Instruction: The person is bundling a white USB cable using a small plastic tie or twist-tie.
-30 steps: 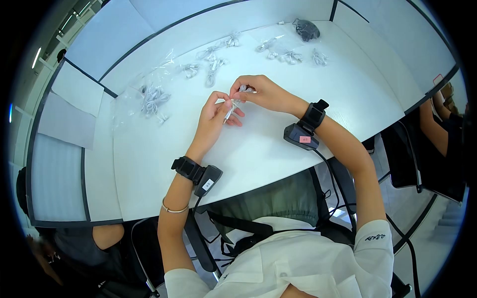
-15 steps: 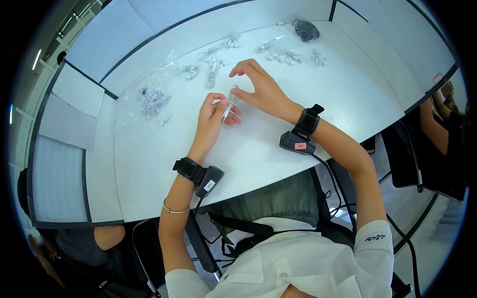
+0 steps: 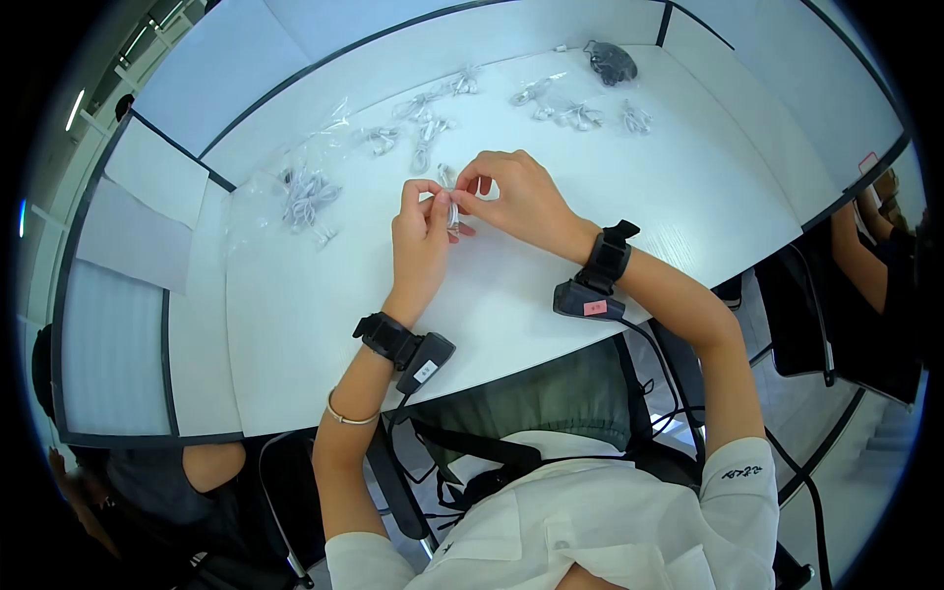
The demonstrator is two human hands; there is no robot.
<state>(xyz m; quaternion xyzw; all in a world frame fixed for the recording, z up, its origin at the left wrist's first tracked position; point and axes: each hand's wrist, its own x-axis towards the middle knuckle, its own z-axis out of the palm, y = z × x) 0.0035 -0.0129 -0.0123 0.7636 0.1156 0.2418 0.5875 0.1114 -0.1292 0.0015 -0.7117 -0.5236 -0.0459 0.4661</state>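
Above the middle of the white desk (image 3: 511,305), my left hand (image 3: 421,231) pinches a small bundled white cable (image 3: 453,214) that stands roughly upright between its fingers. My right hand (image 3: 521,202) meets it from the right, thumb and index finger closed on the same bundle near its upper part. The cable's upper loop (image 3: 445,175) sticks out above both hands. Similar white cable bundles (image 3: 428,133) lie just beyond my hands. Fine details of the bundle between the fingertips are too small to tell.
A clear plastic bag with white cables (image 3: 309,197) lies at the left. More bundles (image 3: 580,117) and a dark bagged object (image 3: 611,63) are at the back right. Partition walls (image 3: 128,231) surround the desk. Other people sit at the left (image 3: 211,467) and right (image 3: 860,251).
My right hand has moved down and left, and its open fingers have closed on the bundle. My left hand has shifted slightly, still holding the cable.
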